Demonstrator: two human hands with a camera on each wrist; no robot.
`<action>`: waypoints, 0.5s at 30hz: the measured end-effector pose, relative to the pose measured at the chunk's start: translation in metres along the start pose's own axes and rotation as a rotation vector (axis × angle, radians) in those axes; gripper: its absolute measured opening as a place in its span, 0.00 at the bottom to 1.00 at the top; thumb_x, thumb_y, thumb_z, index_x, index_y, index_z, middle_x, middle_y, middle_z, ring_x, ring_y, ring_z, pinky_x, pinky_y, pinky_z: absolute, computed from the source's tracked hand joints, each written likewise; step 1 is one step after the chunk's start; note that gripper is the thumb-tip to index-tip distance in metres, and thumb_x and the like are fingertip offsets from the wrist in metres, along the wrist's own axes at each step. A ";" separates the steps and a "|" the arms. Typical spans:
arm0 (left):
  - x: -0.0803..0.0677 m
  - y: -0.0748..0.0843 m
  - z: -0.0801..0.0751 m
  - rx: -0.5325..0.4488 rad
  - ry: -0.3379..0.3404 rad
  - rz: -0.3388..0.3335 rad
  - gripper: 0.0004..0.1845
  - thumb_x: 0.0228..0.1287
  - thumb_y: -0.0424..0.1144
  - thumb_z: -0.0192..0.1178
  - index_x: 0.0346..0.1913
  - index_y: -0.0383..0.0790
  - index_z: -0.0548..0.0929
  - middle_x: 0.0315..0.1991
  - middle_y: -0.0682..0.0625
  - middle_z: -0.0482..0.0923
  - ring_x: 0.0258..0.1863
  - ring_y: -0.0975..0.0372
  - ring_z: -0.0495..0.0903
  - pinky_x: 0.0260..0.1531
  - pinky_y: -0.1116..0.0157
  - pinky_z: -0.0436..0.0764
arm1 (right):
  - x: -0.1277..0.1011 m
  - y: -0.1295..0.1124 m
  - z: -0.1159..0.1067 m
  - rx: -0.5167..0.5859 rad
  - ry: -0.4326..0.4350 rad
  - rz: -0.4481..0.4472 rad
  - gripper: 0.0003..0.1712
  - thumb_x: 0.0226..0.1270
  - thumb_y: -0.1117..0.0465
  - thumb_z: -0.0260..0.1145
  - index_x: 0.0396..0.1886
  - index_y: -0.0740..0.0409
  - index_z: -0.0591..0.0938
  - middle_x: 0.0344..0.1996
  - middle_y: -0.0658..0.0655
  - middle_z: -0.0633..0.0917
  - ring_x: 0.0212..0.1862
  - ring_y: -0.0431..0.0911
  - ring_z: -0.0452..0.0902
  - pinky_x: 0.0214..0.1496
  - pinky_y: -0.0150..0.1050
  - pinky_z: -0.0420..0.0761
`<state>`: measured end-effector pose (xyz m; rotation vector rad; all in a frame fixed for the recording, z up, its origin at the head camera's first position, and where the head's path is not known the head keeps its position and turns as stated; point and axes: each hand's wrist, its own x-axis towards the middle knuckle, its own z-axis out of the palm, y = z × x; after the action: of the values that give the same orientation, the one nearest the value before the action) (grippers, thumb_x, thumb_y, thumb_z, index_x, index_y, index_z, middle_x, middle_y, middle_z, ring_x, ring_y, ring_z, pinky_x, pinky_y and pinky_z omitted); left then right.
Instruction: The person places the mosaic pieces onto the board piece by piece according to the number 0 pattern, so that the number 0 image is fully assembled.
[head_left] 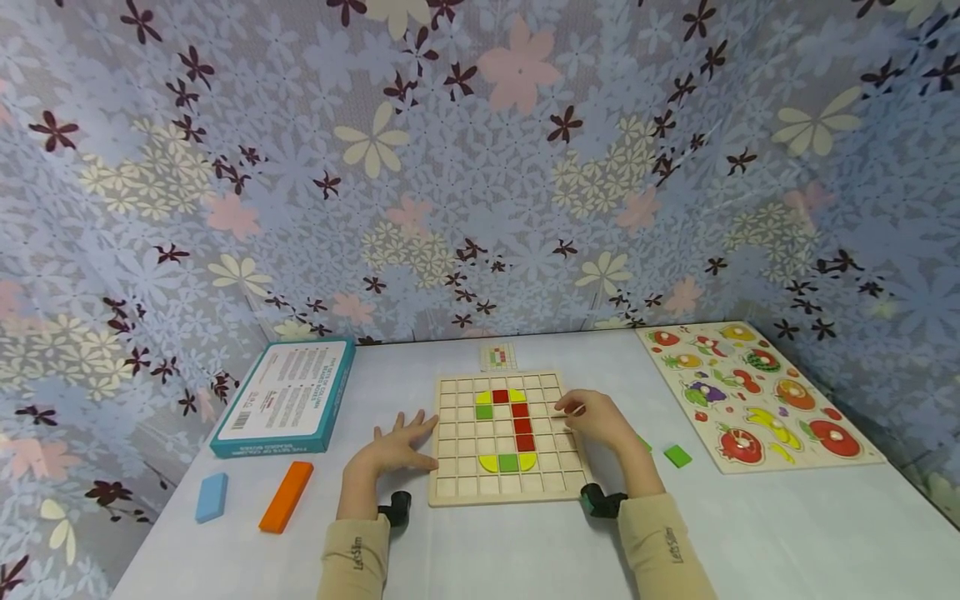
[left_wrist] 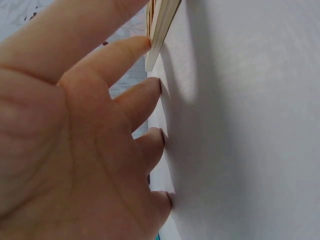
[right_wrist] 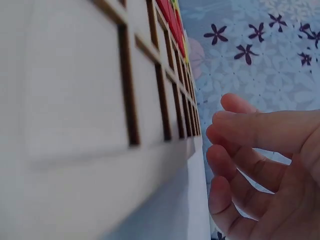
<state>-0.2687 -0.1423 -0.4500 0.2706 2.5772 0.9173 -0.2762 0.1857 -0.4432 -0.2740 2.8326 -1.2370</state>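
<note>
A wooden grid board lies on the white table, with red tiles, a green tile and yellow rounded tiles set in its cells. My left hand is spread at the board's left side; thumb and index finger touch its edge, and the other fingertips rest on the tabletop in the left wrist view. Over the board's right edge hovers my right hand, fingers loosely bent. No tile shows between its thumb and fingers in the right wrist view. A loose green tile lies right of that wrist.
A small pattern card is behind the board. On the left are a teal-edged box, a blue block and an orange block. A fruit puzzle board lies at the right. Another green piece is partly hidden by the right wrist.
</note>
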 end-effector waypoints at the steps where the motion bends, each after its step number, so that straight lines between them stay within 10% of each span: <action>1: 0.000 0.000 0.000 0.001 0.001 0.001 0.44 0.47 0.44 0.68 0.69 0.44 0.61 0.72 0.41 0.47 0.71 0.44 0.32 0.62 0.38 0.25 | 0.000 0.001 -0.001 -0.006 0.003 -0.002 0.10 0.54 0.73 0.62 0.38 0.64 0.81 0.35 0.60 0.81 0.38 0.51 0.76 0.36 0.41 0.79; 15: 0.001 -0.001 0.002 0.005 0.007 -0.003 0.44 0.46 0.44 0.69 0.69 0.44 0.62 0.72 0.41 0.48 0.71 0.43 0.34 0.62 0.37 0.26 | -0.013 0.022 -0.028 -0.023 -0.032 0.066 0.14 0.51 0.73 0.62 0.40 0.65 0.80 0.35 0.60 0.80 0.40 0.52 0.75 0.36 0.43 0.77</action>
<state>-0.2686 -0.1420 -0.4521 0.2650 2.5862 0.9117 -0.2698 0.2228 -0.4406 -0.1974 2.8054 -1.1780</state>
